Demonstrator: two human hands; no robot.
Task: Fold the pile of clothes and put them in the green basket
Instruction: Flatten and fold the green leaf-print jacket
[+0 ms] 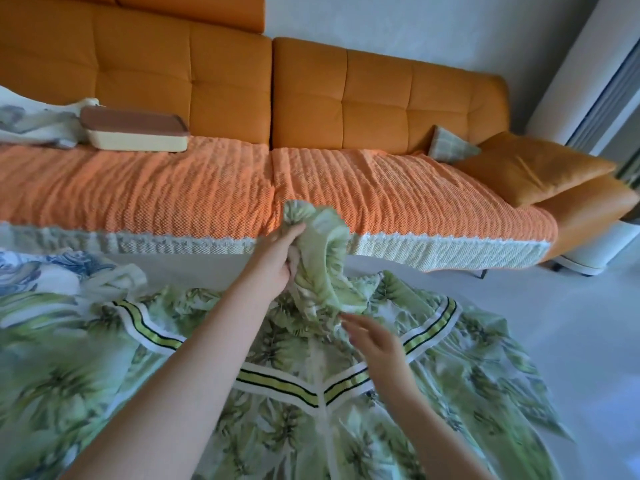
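Observation:
A green leaf-print garment (284, 420) with yellow-and-black striped bands lies spread on the pale floor in front of me. My left hand (277, 258) grips its bunched top part and holds it lifted above the rest. My right hand (374, 341) hovers just below that bunch with fingers relaxed and spread, holding nothing. A blue floral garment (45, 275) lies at the left, partly under the green one. No green basket is in view.
An orange sofa (381, 109) with an orange knitted cover (173, 188) runs across the back. On it sit a cream box with a brown lid (135, 131), a pale cloth (31, 123), a checked cushion (450, 145) and an orange cushion (533, 166).

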